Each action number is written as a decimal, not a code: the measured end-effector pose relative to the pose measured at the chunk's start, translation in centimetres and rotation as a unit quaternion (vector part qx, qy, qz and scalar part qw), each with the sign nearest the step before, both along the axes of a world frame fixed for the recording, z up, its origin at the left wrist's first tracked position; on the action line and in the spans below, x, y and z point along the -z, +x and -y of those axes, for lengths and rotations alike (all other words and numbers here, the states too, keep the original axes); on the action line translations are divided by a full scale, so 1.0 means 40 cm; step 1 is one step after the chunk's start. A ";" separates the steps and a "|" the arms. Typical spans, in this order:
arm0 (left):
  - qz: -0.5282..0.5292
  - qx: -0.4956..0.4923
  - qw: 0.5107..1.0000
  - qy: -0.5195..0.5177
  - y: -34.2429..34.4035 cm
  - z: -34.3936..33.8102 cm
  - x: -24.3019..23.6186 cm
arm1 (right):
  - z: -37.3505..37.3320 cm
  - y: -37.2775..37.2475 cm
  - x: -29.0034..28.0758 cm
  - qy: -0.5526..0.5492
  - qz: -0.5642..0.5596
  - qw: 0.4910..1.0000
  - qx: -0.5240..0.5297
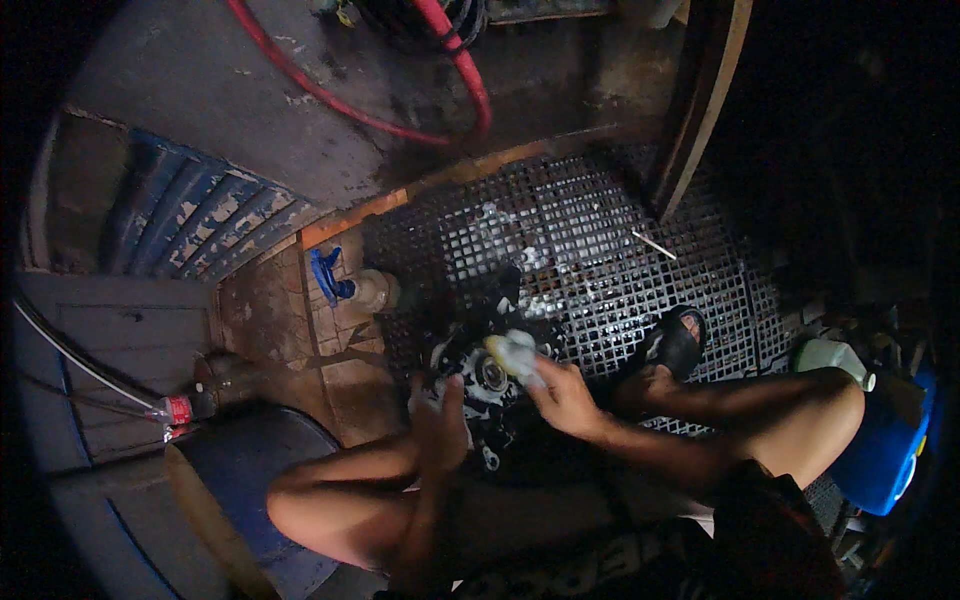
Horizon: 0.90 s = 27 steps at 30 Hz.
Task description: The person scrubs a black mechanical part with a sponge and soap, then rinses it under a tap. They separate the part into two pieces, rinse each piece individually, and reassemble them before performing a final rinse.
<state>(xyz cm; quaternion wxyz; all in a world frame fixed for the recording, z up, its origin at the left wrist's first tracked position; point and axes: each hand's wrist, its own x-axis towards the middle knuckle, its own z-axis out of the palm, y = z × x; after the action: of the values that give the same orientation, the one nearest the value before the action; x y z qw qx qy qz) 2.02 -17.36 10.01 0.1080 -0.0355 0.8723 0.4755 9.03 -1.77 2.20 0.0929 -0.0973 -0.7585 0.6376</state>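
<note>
My right hand (565, 400) is closed around a yellow sponge (513, 355) covered in white foam. It holds the sponge against or just over a dark machine part (489, 376) with a round ring-shaped hub, streaked with suds. The exact kind of part is hard to make out in the dim light. At the near left edge of the part is my left hand (440, 425), smeared by motion. Its thumb points away from me, and the other fingers are not clear. Whether it grips the part cannot be seen.
Under the part lies a wet black grid mat (560, 240) with foam patches. A blue-handled object (328, 277) stands at the left by a pale container (375, 291). Around are a red hose (330, 95), plastic bottle (188, 407), blue jug (882, 450), pale jug (832, 357) and wooden post (705, 110).
</note>
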 end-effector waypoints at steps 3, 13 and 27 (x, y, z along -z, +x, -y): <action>-0.006 0.016 1.000 0.008 -0.006 0.013 0.011 | -0.005 0.001 -0.009 -0.027 0.042 0.999 0.007; -0.068 0.095 0.993 0.033 0.006 0.000 -0.001 | -0.046 -0.087 0.006 -0.071 -0.001 0.995 -0.072; -0.087 0.132 0.987 -0.024 0.014 0.023 0.040 | -0.028 -0.106 -0.071 -0.002 -0.135 0.989 -0.054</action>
<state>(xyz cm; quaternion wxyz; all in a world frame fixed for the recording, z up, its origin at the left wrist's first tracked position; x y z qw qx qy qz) 2.59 -18.29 8.40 0.0926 0.1190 0.8865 0.4374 4.79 -0.65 5.06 0.1597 0.0309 -0.7418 0.6506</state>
